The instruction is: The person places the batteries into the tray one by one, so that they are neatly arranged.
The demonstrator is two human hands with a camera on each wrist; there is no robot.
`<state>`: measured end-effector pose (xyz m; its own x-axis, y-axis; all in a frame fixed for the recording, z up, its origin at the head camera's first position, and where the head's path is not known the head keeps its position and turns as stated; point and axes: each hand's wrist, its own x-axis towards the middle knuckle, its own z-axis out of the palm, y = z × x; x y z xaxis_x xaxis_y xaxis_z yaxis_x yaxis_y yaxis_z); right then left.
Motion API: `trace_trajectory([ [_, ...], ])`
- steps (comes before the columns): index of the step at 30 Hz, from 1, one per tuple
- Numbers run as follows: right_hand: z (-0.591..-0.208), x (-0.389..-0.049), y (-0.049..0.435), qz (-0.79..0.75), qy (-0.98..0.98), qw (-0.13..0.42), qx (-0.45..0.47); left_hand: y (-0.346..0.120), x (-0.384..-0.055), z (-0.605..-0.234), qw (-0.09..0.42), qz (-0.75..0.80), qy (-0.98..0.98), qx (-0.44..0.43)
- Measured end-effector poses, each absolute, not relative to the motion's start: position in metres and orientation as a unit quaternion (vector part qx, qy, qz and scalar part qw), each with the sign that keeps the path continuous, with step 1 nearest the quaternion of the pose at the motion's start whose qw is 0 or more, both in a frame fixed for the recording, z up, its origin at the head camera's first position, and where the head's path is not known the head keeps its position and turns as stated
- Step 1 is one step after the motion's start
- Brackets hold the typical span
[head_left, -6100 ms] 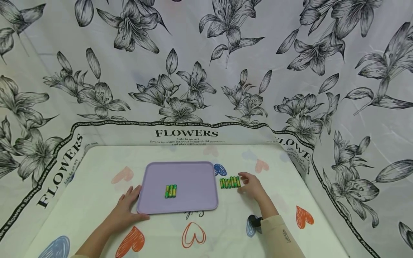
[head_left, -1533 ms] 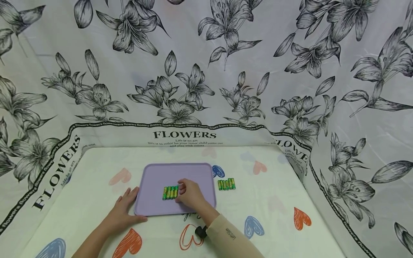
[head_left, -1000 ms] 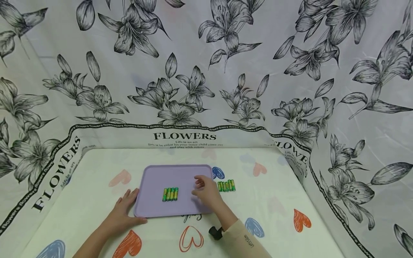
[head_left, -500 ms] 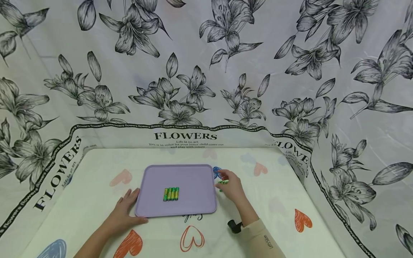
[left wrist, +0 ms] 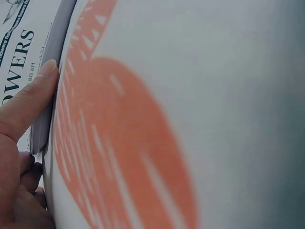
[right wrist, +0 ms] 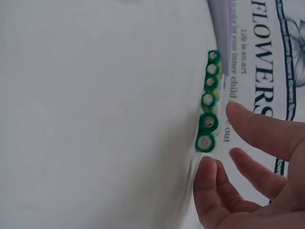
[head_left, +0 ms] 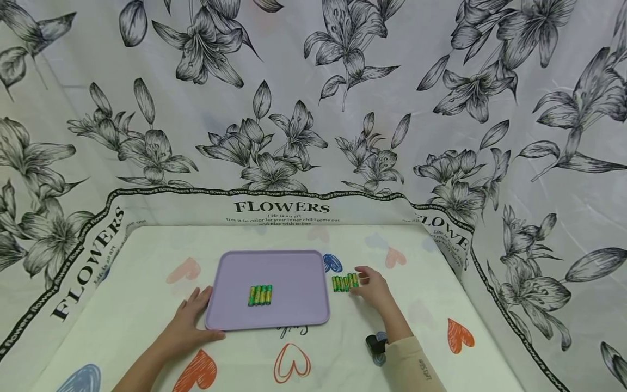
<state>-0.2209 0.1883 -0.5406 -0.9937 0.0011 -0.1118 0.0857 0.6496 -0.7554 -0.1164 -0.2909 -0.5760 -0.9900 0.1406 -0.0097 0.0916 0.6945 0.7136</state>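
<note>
A lilac tray (head_left: 299, 288) lies on the white cloth, with several green-and-yellow batteries (head_left: 260, 295) side by side on it. My left hand (head_left: 188, 321) rests at the tray's left front corner, fingers spread along the left side and thumb at the front edge; its thumb tip meets the rim in the left wrist view. Right of the tray, a second row of batteries (head_left: 343, 283) lies on the cloth. At its right end is my right hand (head_left: 373, 288), fingertips right beside the last battery. In the right wrist view, those fingers stand apart near the end battery (right wrist: 205, 142).
The tablecloth (head_left: 254, 356) has printed hearts and lettering. A flower-patterned curtain (head_left: 294, 109) hangs behind and along both sides. A black device (head_left: 376, 345) sits at the right wrist.
The row on the tray has grown since the oldest frame, while the cloth row has shortened. My right hand has left the tray and moved right to the cloth row. The left hand stays.
</note>
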Motion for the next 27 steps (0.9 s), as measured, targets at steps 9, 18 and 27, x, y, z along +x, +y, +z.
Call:
trace_trajectory([
  [9, -0.549, -0.224, 0.194, -0.420, 0.903, 0.082, 0.042, -0.290, -0.116, -0.575, 0.032, 0.387, 0.919, 0.060],
  [18, -0.553, -0.226, 0.193, -0.377, 0.921, 0.091, 0.015, -0.291, -0.115, -0.576, 0.036, 0.383, 0.921, 0.059],
  [27, -0.551, -0.221, 0.195, -0.407, 0.910, 0.077, 0.032, -0.289, -0.115, -0.573, 0.044, 0.383, 0.921, 0.060],
])
